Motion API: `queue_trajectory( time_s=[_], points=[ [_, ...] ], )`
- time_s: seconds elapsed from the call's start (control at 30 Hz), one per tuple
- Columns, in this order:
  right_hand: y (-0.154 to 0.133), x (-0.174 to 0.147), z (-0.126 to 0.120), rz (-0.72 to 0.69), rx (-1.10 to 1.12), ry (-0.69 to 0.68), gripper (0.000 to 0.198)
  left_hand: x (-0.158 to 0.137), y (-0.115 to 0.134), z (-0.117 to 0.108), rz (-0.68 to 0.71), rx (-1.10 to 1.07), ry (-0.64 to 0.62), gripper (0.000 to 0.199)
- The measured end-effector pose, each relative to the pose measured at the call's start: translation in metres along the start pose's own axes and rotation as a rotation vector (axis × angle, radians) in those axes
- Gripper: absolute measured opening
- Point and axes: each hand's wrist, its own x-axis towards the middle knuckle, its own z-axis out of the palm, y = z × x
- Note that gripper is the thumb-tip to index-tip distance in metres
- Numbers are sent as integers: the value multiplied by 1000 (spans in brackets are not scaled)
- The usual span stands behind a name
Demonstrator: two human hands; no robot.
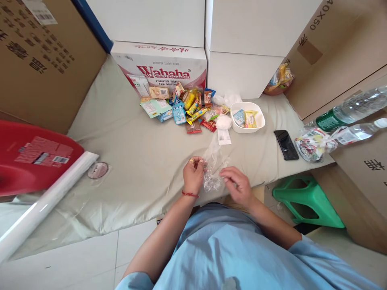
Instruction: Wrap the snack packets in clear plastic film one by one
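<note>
My left hand point(193, 173), with a red cord bracelet at the wrist, is closed in a pinch on a crumpled clear plastic bag point(213, 179). The bag hangs just in front of my body at the table's near edge. At the bag's right side is my right hand point(238, 187), its fingers half bent and the thumb apart from them; whether the fingertips touch the plastic is hard to tell. Beyond the bag lie a white round bundle point(223, 122) and a small white paper slip point(224, 137). A white plastic bowl point(248, 129) to their right holds a few small packets.
Wrapped snacks point(193, 110) are heaped before a Wahaha carton point(163, 66). A black phone point(286, 145), plastic bottles point(347, 112) and a tied bag point(313, 145) lie right. On the left are a red container point(36, 157) and a white roll point(51, 201); a green stool point(308, 201) stands below right.
</note>
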Motion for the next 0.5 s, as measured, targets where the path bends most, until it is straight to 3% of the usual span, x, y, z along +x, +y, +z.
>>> queue_trajectory(
  time_s=[0.07, 0.13, 0.23, 0.33, 0.4, 0.5],
  points=[
    [10, 4, -12, 280, 32, 202, 32, -3, -1, 0, 24, -46, 30, 24],
    [23, 13, -17, 446, 8, 298, 40, -8, 1, 3, 54, -85, 14, 28],
    [36, 31, -8, 509, -35, 229, 53, -17, 5, 6, 66, -143, -78, 36],
    [35, 49, 6, 504, 108, 109, 40, -19, 10, -3, 37, -225, -107, 41],
    [32, 60, 9, 521, 311, 124, 32, -15, 13, -19, 17, -261, -20, 40],
    [32, 76, 8, 604, 567, 185, 36, -3, 15, -52, -35, -208, 148, 34]
  ],
)
